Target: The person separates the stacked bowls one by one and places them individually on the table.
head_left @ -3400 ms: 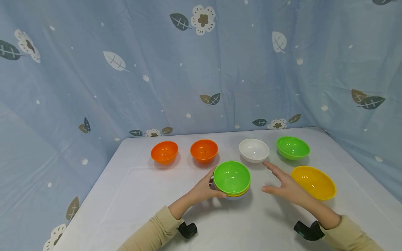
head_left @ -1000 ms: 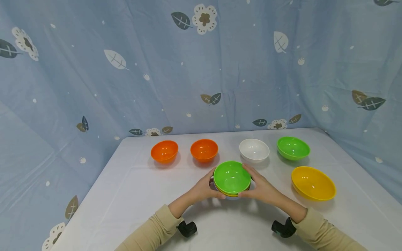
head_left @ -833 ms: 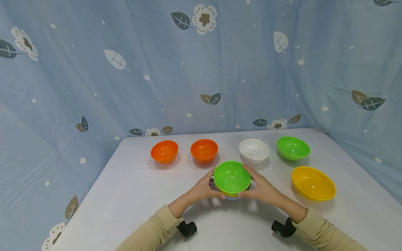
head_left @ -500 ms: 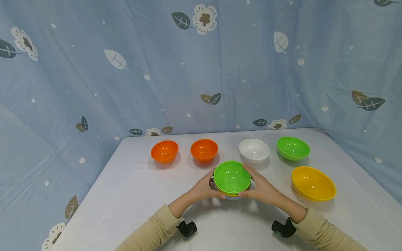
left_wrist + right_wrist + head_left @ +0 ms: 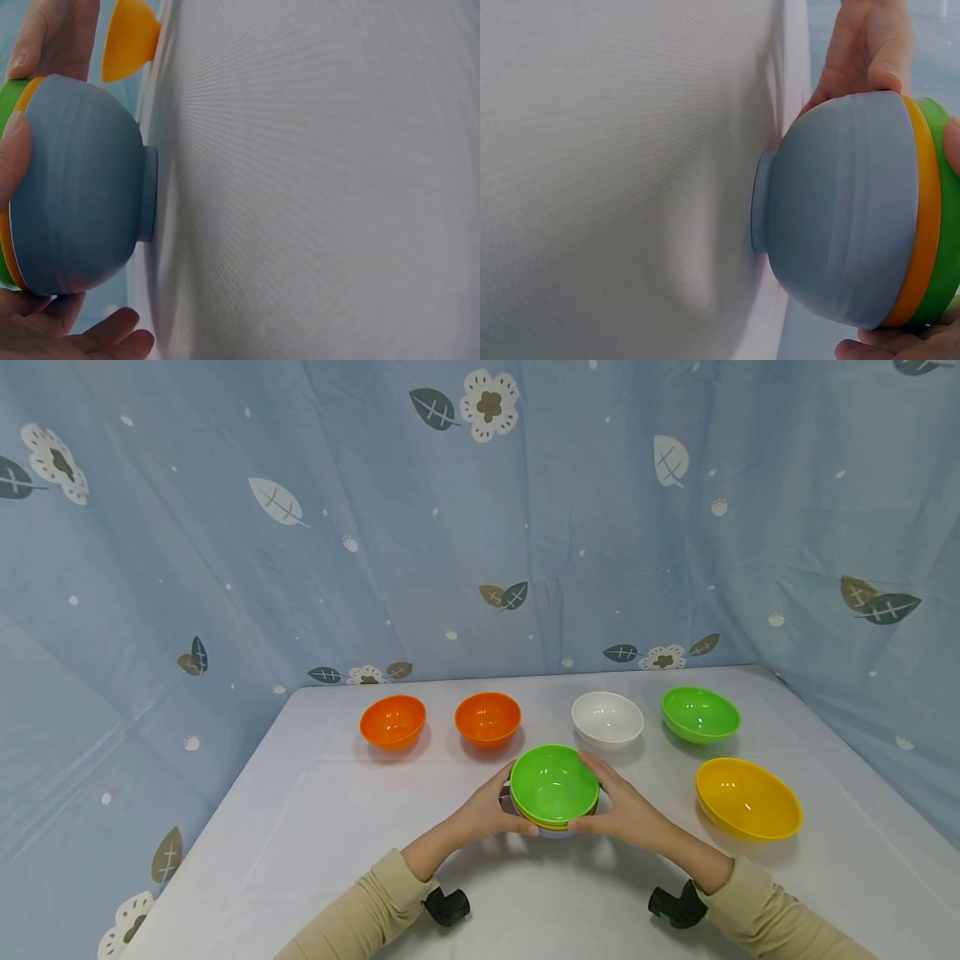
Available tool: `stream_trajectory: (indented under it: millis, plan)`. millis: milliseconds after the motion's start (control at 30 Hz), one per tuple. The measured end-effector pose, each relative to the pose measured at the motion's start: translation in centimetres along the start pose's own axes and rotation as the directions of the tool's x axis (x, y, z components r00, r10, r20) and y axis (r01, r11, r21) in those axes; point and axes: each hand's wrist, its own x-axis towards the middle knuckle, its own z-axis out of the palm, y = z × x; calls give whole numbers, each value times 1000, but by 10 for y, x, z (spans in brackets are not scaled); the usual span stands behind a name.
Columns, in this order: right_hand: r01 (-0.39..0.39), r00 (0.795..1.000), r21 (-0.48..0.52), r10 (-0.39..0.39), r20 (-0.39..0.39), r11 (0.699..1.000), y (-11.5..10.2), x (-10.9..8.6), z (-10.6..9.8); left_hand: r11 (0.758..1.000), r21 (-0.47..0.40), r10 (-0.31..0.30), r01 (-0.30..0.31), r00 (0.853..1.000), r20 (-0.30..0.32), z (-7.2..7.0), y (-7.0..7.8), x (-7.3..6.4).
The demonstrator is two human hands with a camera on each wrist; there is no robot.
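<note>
Green-topped stack, no long axis: I've got left hand and right hand curled wide round opposite sides, neither nearer, well short of the far edge of the table.

Beige cuffed sleeves, black cameras at both wrists.

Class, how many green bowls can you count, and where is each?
2. One green bowl tops the stack held between the left hand and right hand; the other green bowl stands at the back right, beside the white bowl. More may be hidden inside the stack.
</note>
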Motion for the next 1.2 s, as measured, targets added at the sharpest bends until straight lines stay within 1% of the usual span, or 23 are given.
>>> stream_trajectory:
  millis: [367, 700, 967, 1200]
  plan:
    - [-12, 1000, 7, 12, 7, 1000, 0, 0, 1, 1000, 9, 11, -11, 1000, 4, -1, 1, 0]
    - [-16, 1000, 2, 16, -21, 1000, -1, 2, 0, 1000, -9, -6, 6, 1000, 9, -1, 1, 0]
    - [-35, 999, 47, 36, -29, 998, 0, 3, 0, 1000, -7, -24, 24, 1000, 1, 0, 2, -1]
    - [-22, 999, 82, 25, -31, 996, 1, 3, -1, 999, -15, -31, 31, 1000, 2, 0, 2, -1]
